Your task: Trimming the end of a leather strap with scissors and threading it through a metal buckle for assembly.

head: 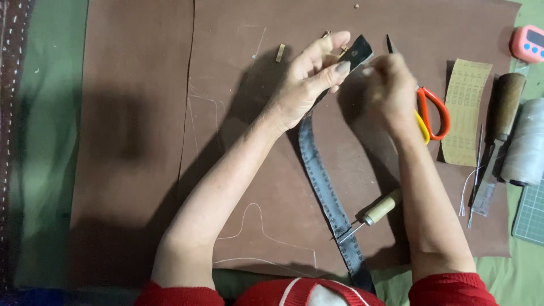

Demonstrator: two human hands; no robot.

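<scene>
Open brown leather sheet [136, 113] to the left; crowded on the right — orange scissors [433, 113], sandpaper strip [464, 110], wooden-handled tool [503, 105], thread spool [527, 141]. Left hand [309, 82] raised above the sheet, fingers pinching the dark strap [326, 187] near its upper end. Right hand [391, 90] blurred just beside that end — grip cannot be told. Strap running diagonally, top end up-right, bottom toward the body, crossing an awl [377, 212].

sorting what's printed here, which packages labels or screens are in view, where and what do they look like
Timer: top right corner, small pink case with a dark screen, cut off by the frame.
Sandpaper sheet: right of the scissors, tan rectangle, rows of small print.
No packages or signs.
</scene>
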